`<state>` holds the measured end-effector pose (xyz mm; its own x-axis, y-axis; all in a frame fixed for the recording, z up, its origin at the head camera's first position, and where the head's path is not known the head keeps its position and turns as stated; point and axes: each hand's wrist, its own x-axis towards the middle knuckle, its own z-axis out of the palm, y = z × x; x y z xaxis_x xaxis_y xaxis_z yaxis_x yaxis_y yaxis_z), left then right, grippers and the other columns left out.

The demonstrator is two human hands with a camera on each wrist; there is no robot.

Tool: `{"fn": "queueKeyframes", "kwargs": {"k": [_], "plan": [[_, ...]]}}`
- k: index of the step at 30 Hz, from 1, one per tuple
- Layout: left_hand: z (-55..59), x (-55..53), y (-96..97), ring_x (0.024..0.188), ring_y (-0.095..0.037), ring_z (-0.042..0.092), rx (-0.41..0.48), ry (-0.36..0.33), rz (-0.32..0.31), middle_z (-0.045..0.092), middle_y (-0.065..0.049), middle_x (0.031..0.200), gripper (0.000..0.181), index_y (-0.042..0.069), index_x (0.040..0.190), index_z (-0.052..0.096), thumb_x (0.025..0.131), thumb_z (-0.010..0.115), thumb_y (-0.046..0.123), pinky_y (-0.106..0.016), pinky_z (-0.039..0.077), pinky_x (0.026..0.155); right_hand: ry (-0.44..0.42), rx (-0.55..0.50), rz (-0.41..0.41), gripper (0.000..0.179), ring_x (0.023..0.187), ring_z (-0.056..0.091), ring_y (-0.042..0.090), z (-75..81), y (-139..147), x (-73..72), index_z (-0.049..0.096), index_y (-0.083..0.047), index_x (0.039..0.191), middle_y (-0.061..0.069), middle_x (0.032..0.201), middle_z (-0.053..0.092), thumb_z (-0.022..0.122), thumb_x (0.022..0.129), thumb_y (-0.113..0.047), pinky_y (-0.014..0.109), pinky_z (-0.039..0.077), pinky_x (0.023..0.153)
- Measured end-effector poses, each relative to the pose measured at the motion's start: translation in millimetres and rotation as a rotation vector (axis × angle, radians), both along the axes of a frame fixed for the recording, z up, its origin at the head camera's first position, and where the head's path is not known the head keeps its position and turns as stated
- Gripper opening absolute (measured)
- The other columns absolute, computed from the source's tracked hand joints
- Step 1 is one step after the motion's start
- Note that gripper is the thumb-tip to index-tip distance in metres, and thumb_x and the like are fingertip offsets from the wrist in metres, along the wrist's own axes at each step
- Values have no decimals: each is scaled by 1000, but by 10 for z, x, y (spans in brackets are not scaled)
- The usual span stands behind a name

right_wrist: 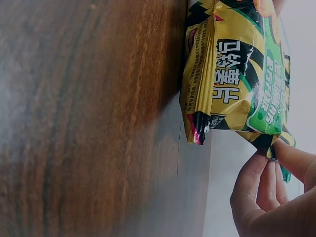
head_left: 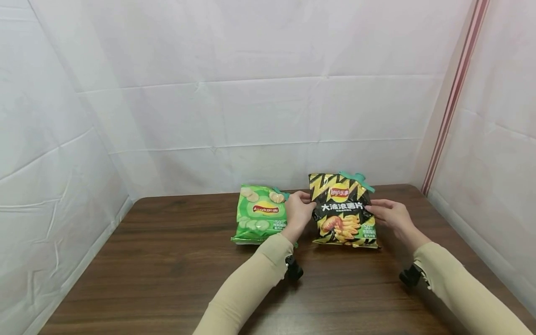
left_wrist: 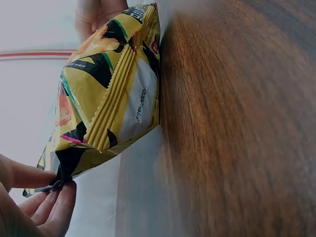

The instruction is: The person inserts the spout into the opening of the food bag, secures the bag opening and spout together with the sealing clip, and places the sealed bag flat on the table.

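A black and yellow bag of potato chips (head_left: 344, 209) stands roughly upright between the two hands, its printed front facing the head camera. My left hand (head_left: 298, 213) pinches the bag's left side edge; in the left wrist view its thumb and fingers (left_wrist: 61, 207) close on the dark foil. From the other side, my right hand (head_left: 393, 217) pinches the right edge, as the right wrist view shows too. A teal clip (head_left: 357, 178) crosses the bag's top right corner. The bag's bottom is at the tabletop; whether it bears on it I cannot tell.
Left of the left hand, a green bag of potato chips (head_left: 260, 215) leans back on the brown wooden table (head_left: 176, 260). Its own teal clip (head_left: 281, 192) is partly hidden. White sheeting (head_left: 268, 111) rises behind the table and at both sides.
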<state>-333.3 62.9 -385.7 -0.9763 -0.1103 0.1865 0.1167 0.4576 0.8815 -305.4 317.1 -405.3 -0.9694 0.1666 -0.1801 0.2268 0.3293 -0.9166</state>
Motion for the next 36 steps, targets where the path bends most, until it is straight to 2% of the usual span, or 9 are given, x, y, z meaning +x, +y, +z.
{"fn": "queueKeyframes", "kwargs": {"k": [4,8,11,15,19,23,28,36], "plan": [[-18,-22,-1,73,-15,63,-6,-18,16,68,-5,80,19,6,89,66,71,71,9,-23,48,59,-1,-28,-5,62,114,48,30,10,-26,-3,45,-6,128,19,130,44,64,79,-39,38,45,87],[-36,-45,-15,76,-16,62,-16,-28,30,68,-4,81,20,7,90,66,71,71,7,-25,48,62,-4,-45,-22,58,98,58,16,-4,-43,-37,49,-6,125,16,125,50,66,78,-35,36,47,84],[-47,-47,-27,79,-18,62,-19,-45,31,68,-5,82,21,7,91,66,71,71,5,-27,49,65,-14,-47,-16,57,88,59,7,-9,-50,-58,50,-6,124,15,124,51,67,78,-34,35,47,84],[-56,-37,-35,80,-19,61,-26,-62,26,67,-5,84,22,6,94,66,72,70,5,-28,49,66,-36,-51,1,56,90,59,8,-22,-48,-92,49,-5,125,16,125,50,66,78,-32,36,46,87],[-59,-40,-37,81,-19,61,-41,-71,34,67,-6,85,22,5,95,66,72,69,5,-29,49,68,-51,-57,50,58,98,58,13,-32,-29,-119,45,-3,128,20,129,46,65,80,-29,36,44,89],[-62,-51,-37,80,-19,61,-70,-84,33,66,-7,87,23,4,95,66,73,69,7,-28,48,67,-78,-71,71,61,99,57,12,-58,-5,-140,44,-4,130,19,131,43,66,79,-30,36,42,91],[-65,-68,-33,79,-18,60,-99,-110,15,66,-7,88,25,4,97,66,73,70,10,-27,48,66,-107,-83,93,60,98,57,10,-97,9,-174,43,-5,130,19,133,41,66,80,-28,36,43,90],[-52,-56,-31,81,-20,60,-116,-136,-21,65,-8,93,28,4,101,65,75,69,12,-28,48,64,-143,-70,121,61,102,56,16,-65,19,-179,41,-5,132,18,133,41,65,80,-29,36,44,89]]}}
